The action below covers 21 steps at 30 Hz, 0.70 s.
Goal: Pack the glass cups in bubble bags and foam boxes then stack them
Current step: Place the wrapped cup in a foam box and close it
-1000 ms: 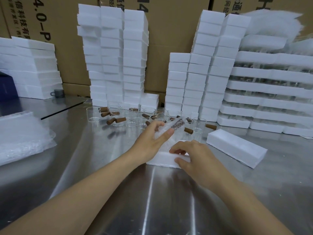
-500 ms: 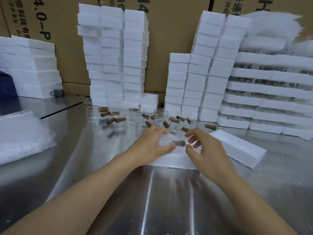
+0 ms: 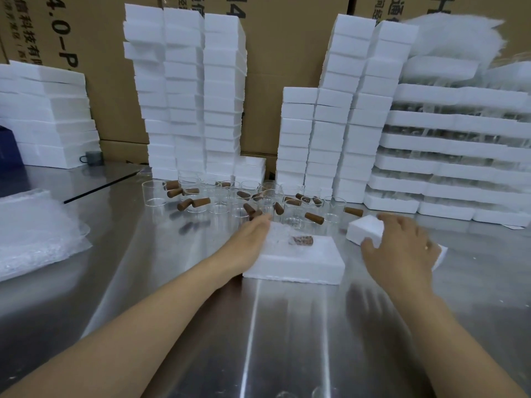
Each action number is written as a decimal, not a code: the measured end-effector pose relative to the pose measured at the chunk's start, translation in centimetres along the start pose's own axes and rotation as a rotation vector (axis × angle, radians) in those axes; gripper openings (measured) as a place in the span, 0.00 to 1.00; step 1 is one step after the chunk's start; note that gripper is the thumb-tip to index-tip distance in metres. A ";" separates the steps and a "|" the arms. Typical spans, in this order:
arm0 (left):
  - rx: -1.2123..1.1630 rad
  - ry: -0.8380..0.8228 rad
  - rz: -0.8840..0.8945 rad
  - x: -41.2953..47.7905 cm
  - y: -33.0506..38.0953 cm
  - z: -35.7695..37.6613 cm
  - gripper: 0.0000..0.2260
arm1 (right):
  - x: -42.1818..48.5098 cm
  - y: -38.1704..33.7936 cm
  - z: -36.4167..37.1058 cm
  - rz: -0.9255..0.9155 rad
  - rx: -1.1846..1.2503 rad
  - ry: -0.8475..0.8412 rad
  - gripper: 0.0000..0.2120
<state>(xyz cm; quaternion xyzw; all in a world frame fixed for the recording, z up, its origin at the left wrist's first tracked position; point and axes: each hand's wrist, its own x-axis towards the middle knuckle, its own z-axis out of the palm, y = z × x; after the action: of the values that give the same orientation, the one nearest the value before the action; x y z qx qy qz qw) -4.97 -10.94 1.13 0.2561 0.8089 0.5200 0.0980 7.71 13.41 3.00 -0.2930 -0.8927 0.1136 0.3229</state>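
while right grip [image 3: 402,248] holds foam block [image 3: 366,229], cup [image 3: 283,236] bubble-wrapped

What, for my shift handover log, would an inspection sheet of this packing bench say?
Surface: steel table, reflective metal.
Job's things: bagged cup lying in an open foam base; foam lid to its right; loose glass cups and brown cylindrical pieces behind; bubble bags piled at left.
Clutter: small grey mug at far left.
Hands: left hand open, resting along the base's left edge; right hand grips the foam lid.
Cables: nothing seen.
Surroundings: foam box stacks, foam trays of glassware at right, cardboard cartons behind.
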 end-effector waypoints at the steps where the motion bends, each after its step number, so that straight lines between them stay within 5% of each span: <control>1: -0.001 0.013 0.001 -0.1 0.1 0.1 0.24 | 0.4 0.9 0.0 0.073 -0.018 -0.024 0.27; 6: -0.019 0.088 0.062 -1.6 1.2 0.2 0.30 | 1.7 4.7 0.1 0.329 -0.070 -0.123 0.22; 8: -0.087 0.004 0.151 -1.7 -1.4 0.4 0.26 | 1.7 5.3 0.4 0.330 -0.050 -0.081 0.18; 11: -0.264 0.159 0.078 2.1 -1.9 -0.4 0.22 | 1.8 5.1 0.4 0.280 0.051 0.026 0.13; 15: -0.189 0.250 0.252 -1.7 -0.3 -1.1 0.19 | 1.5 1.9 -0.9 0.058 0.350 0.192 0.10; 17: -0.258 0.323 0.284 -1.7 1.6 -1.2 0.29 | 0.9 -0.6 -1.9 -0.153 0.487 0.276 0.08; 21: -0.366 0.201 0.372 -1.4 3.5 -2.2 0.39 | -1.1 -3.8 -2.9 -0.549 0.574 0.319 0.09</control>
<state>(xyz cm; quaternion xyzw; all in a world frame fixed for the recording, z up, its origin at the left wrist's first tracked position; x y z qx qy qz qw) -3.65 -12.29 5.05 0.3253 0.6461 0.6895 -0.0353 8.54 9.75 6.10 0.0435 -0.8087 0.2204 0.5436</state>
